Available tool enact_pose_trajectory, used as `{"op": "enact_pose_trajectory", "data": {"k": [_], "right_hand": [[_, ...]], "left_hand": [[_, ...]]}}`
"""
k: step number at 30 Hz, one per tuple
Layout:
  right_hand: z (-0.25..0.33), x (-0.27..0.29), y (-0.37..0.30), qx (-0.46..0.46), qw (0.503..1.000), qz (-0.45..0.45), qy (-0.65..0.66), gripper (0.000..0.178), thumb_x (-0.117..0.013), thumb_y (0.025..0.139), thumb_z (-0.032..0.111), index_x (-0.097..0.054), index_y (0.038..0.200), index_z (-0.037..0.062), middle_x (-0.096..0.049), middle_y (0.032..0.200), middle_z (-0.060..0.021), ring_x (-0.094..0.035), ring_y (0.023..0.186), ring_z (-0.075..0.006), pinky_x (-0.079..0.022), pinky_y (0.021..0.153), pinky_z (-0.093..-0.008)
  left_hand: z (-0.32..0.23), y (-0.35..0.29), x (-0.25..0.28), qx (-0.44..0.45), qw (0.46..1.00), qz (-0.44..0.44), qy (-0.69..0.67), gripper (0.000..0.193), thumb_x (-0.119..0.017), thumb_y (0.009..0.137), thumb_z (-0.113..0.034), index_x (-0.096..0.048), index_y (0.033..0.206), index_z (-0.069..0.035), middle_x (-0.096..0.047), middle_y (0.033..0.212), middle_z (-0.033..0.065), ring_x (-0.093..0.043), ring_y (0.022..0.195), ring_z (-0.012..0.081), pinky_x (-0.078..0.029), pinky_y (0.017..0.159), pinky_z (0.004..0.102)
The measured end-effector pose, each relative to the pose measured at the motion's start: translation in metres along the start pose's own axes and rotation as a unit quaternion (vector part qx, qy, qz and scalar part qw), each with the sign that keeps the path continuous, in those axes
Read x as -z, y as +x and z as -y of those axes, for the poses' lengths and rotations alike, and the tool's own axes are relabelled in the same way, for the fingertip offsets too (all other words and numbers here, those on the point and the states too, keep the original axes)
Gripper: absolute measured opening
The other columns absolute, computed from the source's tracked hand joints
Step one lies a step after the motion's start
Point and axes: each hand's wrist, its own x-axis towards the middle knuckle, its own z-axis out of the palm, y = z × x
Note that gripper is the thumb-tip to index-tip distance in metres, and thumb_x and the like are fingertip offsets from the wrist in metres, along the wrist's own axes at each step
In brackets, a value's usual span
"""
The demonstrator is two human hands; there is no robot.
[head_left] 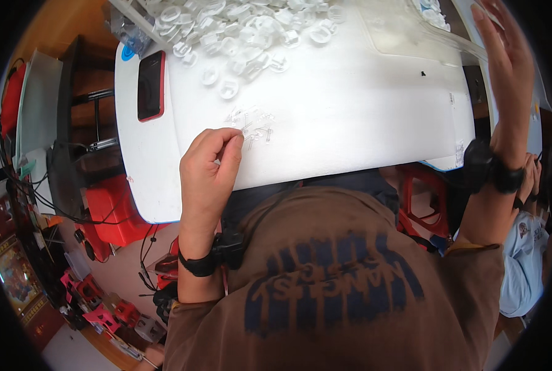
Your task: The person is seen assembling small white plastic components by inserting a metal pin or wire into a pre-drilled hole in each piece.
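My left hand (211, 164) is over the near left part of the white table (350, 117), thumb and forefinger pinched together. The fingertips meet the edge of a small pile of thin, clear pin-like pieces (260, 123); whatever is between them is too small to make out. Up at the far right, my right hand (509, 52) is raised beside the table's edge, fingers stretched and apart. Beyond the small pile lies a large heap of white translucent round plastic parts (251, 34), with a few loose ones at its near side.
A red-edged phone (151, 86) lies on the left. At the far right of the table rests a clear plastic tray (405, 37), and a tiny black piece (423, 73) lies near it. Red stools (112, 210) stand below. Another person's hands (531, 179) show at the right.
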Motion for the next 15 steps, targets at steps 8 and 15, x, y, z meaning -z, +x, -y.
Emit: {"op": "enact_pose_trajectory", "data": {"k": [8,15], "right_hand": [[0.030,-0.056,-0.024,0.127,0.991,0.036,-0.002,0.017,-0.067,0.071,-0.003,-0.066,0.086,0.0022,-0.062,0.100,-0.0147,-0.058,0.093,-0.0285,-0.044,0.074,-0.0341],[0.034,-0.120,-0.048,0.207,0.973,0.104,0.007,0.019,-0.059,0.081,0.006,-0.066,0.098,0.0014,-0.065,0.094,-0.0117,-0.061,0.085,-0.0221,-0.050,0.073,-0.0321]], "left_hand": [[-0.001,0.028,-0.014,-0.047,0.999,0.015,-0.004,0.009,-0.062,0.082,-0.003,-0.063,0.090,0.001,-0.061,0.078,0.0109,-0.056,0.065,0.0217,-0.045,0.060,0.0302],[-0.001,0.045,-0.037,-0.219,0.955,0.072,0.188,0.011,-0.064,0.075,-0.003,-0.063,0.087,-0.003,-0.058,0.080,0.0118,-0.056,0.072,0.0318,-0.042,0.064,0.0414]]}}
